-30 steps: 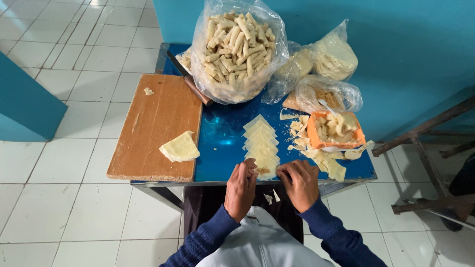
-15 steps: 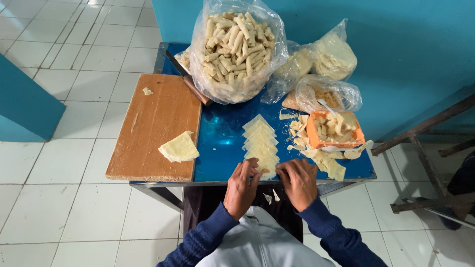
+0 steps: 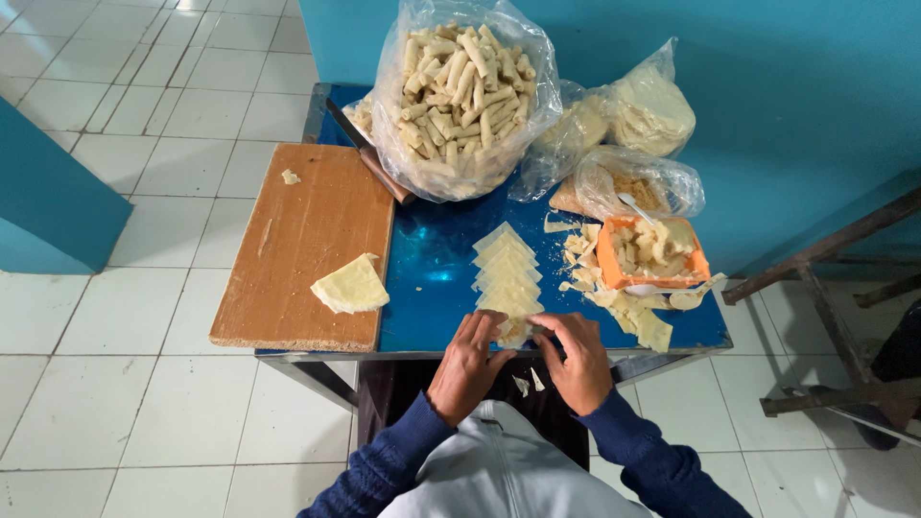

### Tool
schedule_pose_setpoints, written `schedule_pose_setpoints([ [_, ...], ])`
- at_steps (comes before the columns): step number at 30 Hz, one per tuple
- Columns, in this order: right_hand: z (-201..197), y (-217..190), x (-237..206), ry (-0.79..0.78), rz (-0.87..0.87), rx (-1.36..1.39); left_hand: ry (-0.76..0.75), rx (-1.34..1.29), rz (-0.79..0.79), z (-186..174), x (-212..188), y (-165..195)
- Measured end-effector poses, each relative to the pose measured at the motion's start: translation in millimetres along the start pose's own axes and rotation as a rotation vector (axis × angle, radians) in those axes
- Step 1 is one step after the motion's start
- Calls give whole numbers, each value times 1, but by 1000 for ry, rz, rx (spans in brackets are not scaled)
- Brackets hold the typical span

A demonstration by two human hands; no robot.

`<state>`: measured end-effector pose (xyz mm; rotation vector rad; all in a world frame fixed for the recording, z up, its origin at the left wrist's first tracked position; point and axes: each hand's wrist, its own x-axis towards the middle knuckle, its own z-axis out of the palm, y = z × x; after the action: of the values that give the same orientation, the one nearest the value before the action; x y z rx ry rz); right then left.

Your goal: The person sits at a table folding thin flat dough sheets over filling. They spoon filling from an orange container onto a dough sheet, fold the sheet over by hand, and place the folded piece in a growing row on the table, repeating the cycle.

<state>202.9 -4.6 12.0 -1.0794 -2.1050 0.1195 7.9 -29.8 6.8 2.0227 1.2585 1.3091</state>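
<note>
My left hand (image 3: 468,364) and my right hand (image 3: 578,361) meet at the near edge of the blue table (image 3: 432,259). Their fingers pinch the nearest pale triangular wrapper (image 3: 516,332) of a row of overlapping wrappers (image 3: 506,273) that runs away from me. What lies under my fingertips is hidden. A small stack of wrappers (image 3: 352,286) rests on the wooden board (image 3: 302,245) to the left.
A big clear bag of rolled pastries (image 3: 456,91) stands at the back. More bags (image 3: 633,115) lie at the back right. An orange tub (image 3: 652,254) of filling and scraps sits right of the row. White floor tiles surround the table; a metal frame (image 3: 825,278) stands right.
My two hands have drawn closer together over the nearest wrapper. Everything else on the table stays where it was.
</note>
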Motion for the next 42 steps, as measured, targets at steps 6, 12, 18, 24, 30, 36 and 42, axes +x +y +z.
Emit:
schedule_pose_setpoints([
  [6,5,7,-6,-37,-27,-43,-19,-27,-24,0,1,0],
  [12,12,17,-6,-18,-171,-105,-31,30,17,-2,2,1],
  [18,14,24,6,-140,124,31,-1,35,59,-1,4,0],
  [24,21,15,22,-80,119,-16,60,252,234,0,23,-14],
  [30,17,5,21,2,-86,-111,-15,225,95,2,32,-16],
  [36,13,5,15,-10,-230,-226,-71,51,49,-8,21,-7],
  [42,11,12,22,-73,-188,-150,-73,48,72,-6,28,-13],
])
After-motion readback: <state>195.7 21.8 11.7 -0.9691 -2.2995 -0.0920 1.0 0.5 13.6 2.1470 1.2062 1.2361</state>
